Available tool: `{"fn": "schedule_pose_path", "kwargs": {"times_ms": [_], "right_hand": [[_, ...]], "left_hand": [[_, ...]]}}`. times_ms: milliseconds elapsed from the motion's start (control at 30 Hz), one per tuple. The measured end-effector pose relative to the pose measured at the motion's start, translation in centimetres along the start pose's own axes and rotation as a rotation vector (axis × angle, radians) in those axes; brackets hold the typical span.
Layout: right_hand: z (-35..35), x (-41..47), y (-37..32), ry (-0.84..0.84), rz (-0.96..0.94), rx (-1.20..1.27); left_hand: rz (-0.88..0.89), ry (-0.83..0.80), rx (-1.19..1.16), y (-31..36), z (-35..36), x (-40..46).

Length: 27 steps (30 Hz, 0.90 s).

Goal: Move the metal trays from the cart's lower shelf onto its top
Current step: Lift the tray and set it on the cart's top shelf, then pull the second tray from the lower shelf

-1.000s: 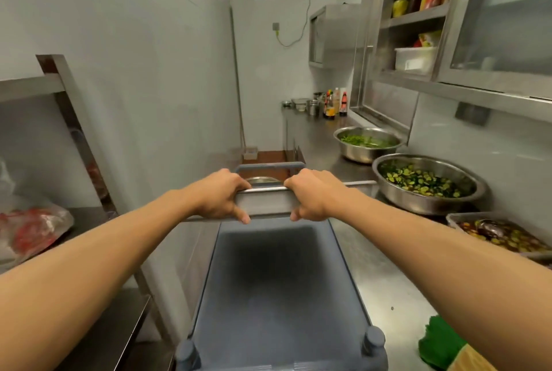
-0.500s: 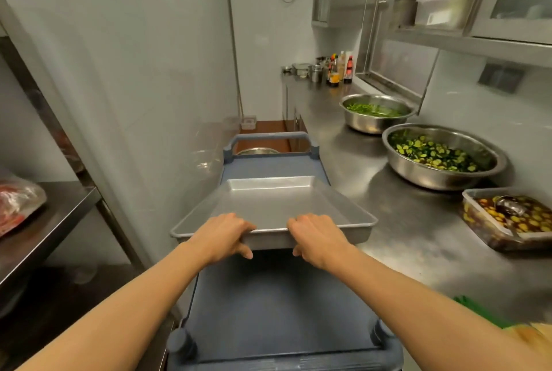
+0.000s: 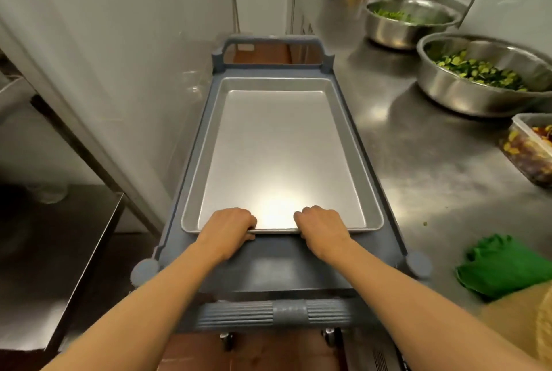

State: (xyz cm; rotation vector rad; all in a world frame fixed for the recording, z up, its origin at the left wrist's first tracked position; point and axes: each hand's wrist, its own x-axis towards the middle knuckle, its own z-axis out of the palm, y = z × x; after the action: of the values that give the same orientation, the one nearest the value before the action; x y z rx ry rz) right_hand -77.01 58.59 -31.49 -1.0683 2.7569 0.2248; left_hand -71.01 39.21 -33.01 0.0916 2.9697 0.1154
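Observation:
A shallow rectangular metal tray [image 3: 280,143] lies flat on the grey-blue top of the cart [image 3: 298,269], filling most of it lengthwise. My left hand [image 3: 228,225] grips the tray's near rim left of centre. My right hand [image 3: 321,225] grips the same rim right of centre. Both sets of fingers curl over the edge into the tray. The cart's lower shelf is hidden beneath the top.
A steel counter [image 3: 418,161] runs along the right with two metal bowls of greens [image 3: 478,74] [image 3: 403,18], a plastic food container [image 3: 531,146] and a green cloth [image 3: 504,266]. A steel shelf [image 3: 44,236] stands left. The cart's ribbed handle [image 3: 277,311] is nearest me.
The tray was held tilted in the air above the cart; now it has come down and lies flat on the cart's top, with both hands still on its near rim.

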Motion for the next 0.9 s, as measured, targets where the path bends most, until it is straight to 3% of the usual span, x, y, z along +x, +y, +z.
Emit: {"fn": "schedule_pose_path", "kwargs": {"times_ms": [200, 300, 433, 633, 767, 900], "right_hand": [[1.9, -0.2, 0.4, 0.011, 0.03, 0.114], [-0.2, -0.5, -0.1, 0.052, 0.011, 0.26], [-4.1, -1.7, -2.1, 0.208, -0.055, 0.433], [-7.0, -6.3, -5.1, 0.238, -0.034, 0.523], [-6.1, -11.0, -7.7, 0.424, -0.005, 0.551], [-3.9, -16.5, -10.8, 0.586, -0.057, 0.498]], "left_hand": [[-0.041, 0.013, -0.141, 0.2, 1.8, -0.1], [-0.04, -0.031, -0.226, 0.9, -0.2, -0.7], [-0.047, 0.083, -0.37, 2.5, -3.7, -2.3], [-0.056, 0.128, -0.402, 4.6, -6.7, -6.7], [0.002, 0.199, -0.454, 6.0, -6.3, -11.3], [0.09, 0.406, -0.472, 7.0, -4.6, -17.3]]}}
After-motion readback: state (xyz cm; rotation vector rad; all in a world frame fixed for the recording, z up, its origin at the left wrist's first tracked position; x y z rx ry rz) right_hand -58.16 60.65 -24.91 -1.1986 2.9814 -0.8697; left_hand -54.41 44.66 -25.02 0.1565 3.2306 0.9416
